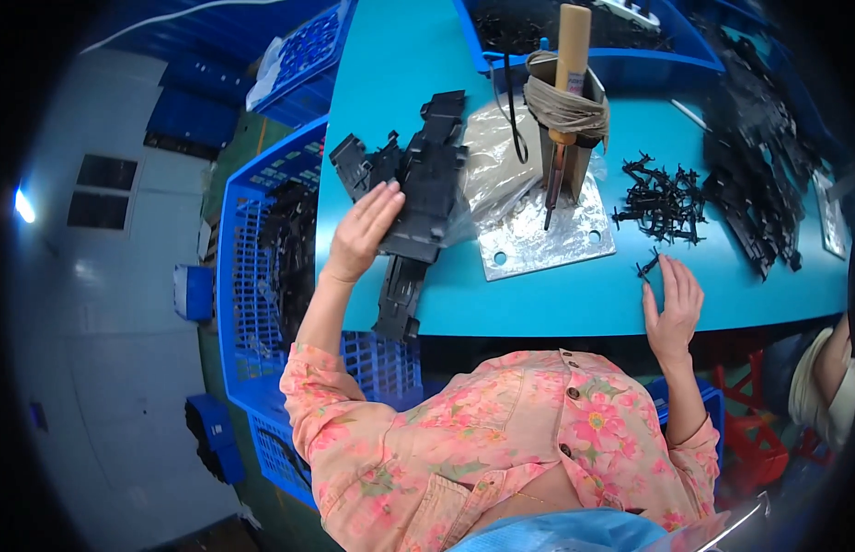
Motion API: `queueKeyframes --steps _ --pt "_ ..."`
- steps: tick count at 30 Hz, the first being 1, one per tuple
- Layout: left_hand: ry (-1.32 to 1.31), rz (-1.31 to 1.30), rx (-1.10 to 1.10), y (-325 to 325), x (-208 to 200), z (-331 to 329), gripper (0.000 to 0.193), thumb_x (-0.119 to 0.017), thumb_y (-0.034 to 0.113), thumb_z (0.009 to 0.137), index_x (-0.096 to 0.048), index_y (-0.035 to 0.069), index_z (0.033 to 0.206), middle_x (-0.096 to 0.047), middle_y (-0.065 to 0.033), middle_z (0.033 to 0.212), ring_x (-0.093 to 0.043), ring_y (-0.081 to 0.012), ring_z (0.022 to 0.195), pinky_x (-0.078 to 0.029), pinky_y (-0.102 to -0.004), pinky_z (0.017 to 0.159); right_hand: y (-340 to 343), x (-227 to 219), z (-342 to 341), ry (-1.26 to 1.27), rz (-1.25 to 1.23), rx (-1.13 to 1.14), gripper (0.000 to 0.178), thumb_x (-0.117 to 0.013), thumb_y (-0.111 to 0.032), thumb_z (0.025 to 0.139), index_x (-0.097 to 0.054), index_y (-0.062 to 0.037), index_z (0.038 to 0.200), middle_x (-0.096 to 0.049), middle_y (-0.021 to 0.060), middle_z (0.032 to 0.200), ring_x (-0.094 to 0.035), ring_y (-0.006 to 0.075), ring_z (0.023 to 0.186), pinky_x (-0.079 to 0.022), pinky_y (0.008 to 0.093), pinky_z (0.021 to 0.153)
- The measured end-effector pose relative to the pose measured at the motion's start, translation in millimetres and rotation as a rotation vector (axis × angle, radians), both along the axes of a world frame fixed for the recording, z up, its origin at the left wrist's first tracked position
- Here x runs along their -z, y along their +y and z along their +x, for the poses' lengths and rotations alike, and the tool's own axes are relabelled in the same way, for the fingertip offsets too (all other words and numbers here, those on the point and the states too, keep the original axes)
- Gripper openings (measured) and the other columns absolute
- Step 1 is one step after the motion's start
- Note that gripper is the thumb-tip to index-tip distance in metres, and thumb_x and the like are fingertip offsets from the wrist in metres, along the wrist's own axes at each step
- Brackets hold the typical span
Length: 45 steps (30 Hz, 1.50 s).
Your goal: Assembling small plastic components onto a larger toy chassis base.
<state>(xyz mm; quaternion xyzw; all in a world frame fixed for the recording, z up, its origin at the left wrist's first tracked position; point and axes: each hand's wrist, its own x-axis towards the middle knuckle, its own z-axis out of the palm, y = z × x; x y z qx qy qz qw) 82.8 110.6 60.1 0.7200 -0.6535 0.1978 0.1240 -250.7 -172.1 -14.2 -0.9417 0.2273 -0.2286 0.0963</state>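
A stack of black plastic parts [425, 189] is being touched at the tabletop's [538, 304] left edge by the left hand [361, 232], its fingers pressed together. A small black clip [646, 268] is being touched by the right hand [674, 308], fingers slightly spread, near the front edge

Single view, worn on the head, looking steeply down over a floral-shirted chest onto the near edge of a turquoise table [400, 83]. Close enough for both hands to sit mid-frame: left hand [361, 235] at the table's left edge, right hand [674, 308] at its near edge. Fisheye bending at the rim, with the table edges curved and dark corners all around. Leftward, down past the table to a blue crate [239, 230] and grey floor [105, 304]. At far right, a sliver of another person's sleeve [818, 386]
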Motion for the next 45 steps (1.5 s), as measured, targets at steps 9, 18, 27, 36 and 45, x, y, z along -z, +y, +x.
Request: queueKeyframes --steps 9,18,27,36,45 --pt "0.105 0.131 -0.143 32.5 30.0 -45.9 0.044 -0.057 -0.004 0.07 -0.048 0.002 0.113 -0.05 -0.0139 0.117 -0.05 -0.0291 0.106 -0.041 -0.0373 0.09 -1.8 6.8 -4.6 -0.002 0.011 -0.006 0.044 -0.059 -0.013 0.076 -0.047 -0.0053 0.117 -0.049 0.0099 0.114 -0.043 0.0261 0.109 -0.031 0.0381 0.091" --pt "0.556 -0.221 -0.953 45.0 43.3 59.8 0.05 -0.057 0.027 0.079 -0.042 -0.003 0.116 -0.058 -0.0157 0.095 -0.058 -0.0263 0.079 -0.046 -0.0342 0.07 -2.4 8.5 -2.4 -0.032 -0.022 0.037 0.039 -0.056 -0.014 0.08 -0.048 -0.0056 0.117 -0.051 0.0116 0.113 -0.045 0.0261 0.108 -0.033 0.0362 0.09" --pt "1.488 -0.657 -1.03 22.3 73.6 132.3 0.029 -0.068 0.01 0.07 -0.05 0.0 0.09 -0.053 -0.0043 0.065 -0.05 -0.0109 0.052 -0.037 -0.0217 0.04 3.4 10.2 -3.7 -0.044 -0.012 0.054 0.039 -0.057 -0.012 0.079 -0.048 -0.0042 0.116 -0.051 0.0122 0.112 -0.045 0.0272 0.107 -0.034 0.0365 0.09" --pt "1.423 -0.829 -0.941 25.9 69.8 146.2 0.019 -0.062 0.006 0.072 -0.059 0.0 0.09 -0.056 -0.0032 0.069 -0.048 -0.01 0.052 -0.037 -0.0211 0.046 2.6 4.3 -0.2 -0.051 -0.031 0.06 0.038 -0.059 -0.011 0.076 -0.05 -0.0039 0.112 -0.052 0.0098 0.108 -0.046 0.0251 0.104 -0.034 0.0361 0.088" --pt "1.307 -1.289 -0.465 69.0 -0.5 65.5 0.024 -0.051 0.001 0.082 -0.05 -0.004 0.105 -0.059 -0.0107 0.095 -0.058 -0.0172 0.081 -0.047 -0.0273 0.075 4.1 7.5 1.9 -0.002 0.009 0.028 0.033 -0.058 -0.012 0.079 -0.053 -0.0033 0.11 -0.052 0.0096 0.111 -0.046 0.0256 0.106 -0.034 0.0356 0.088"
